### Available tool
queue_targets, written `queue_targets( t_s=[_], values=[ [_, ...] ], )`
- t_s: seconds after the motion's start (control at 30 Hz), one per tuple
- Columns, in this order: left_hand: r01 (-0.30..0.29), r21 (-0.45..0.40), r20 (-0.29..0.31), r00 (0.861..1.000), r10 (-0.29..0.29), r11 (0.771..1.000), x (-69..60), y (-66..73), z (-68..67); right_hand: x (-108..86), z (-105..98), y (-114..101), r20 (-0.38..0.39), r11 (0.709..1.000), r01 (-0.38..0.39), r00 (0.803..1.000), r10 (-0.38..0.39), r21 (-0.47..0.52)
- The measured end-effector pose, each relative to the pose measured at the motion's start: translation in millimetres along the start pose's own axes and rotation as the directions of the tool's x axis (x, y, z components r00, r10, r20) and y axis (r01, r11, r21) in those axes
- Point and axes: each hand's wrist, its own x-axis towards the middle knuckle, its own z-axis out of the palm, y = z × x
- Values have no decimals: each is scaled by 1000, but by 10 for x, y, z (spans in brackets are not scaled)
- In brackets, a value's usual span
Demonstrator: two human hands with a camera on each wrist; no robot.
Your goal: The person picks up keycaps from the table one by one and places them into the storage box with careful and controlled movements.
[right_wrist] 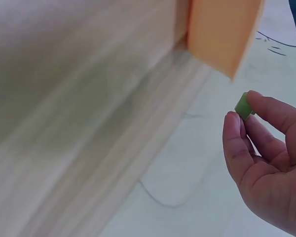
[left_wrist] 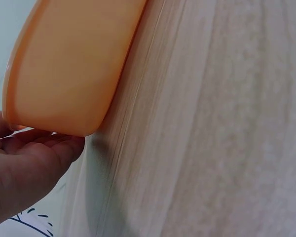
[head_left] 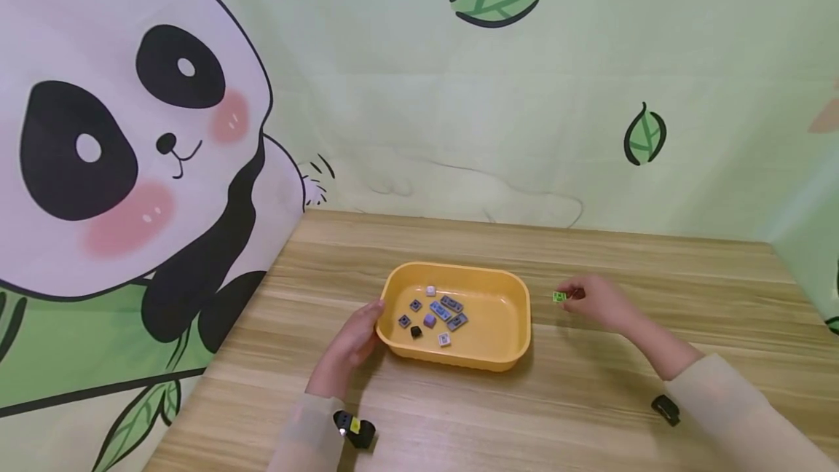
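Note:
A yellow plastic basin (head_left: 498,319) rests on the table, with several small keycaps (head_left: 440,310) lying in its left half. They are grey, blue, purple, white and black, some with their hollow underside up. My left hand (head_left: 354,337) holds the basin's left end, the thumb at the rim and the fingers against the outer wall (left_wrist: 64,89). To the right of the basin, my right hand (head_left: 599,302) pinches a bright green keycap (head_left: 559,297) between thumb and fingertips. The right wrist view shows this green keycap (right_wrist: 243,106) held in the air, apart from the basin.
The wooden table (head_left: 446,414) meets a pale green wall cloth (head_left: 419,108) at the back, printed with a panda and leaves. A black device (head_left: 357,430) sits at my left wrist and another black piece (head_left: 666,410) at my right wrist.

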Motion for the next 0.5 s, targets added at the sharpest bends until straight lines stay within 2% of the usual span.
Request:
queue_targets(
  t_s=[0.27, 0.5],
  values=[
    [6, -7, -8, 1000, -6, 1000, 4, -13, -5, 108, -258, -216, 29, 999, 36, 999, -35, -21],
    [2, -4, 0, 1000, -2, 1000, 3, -8, -4, 244, -363, -398, 32, 998, 56, 998, -55, -38]
  ],
)
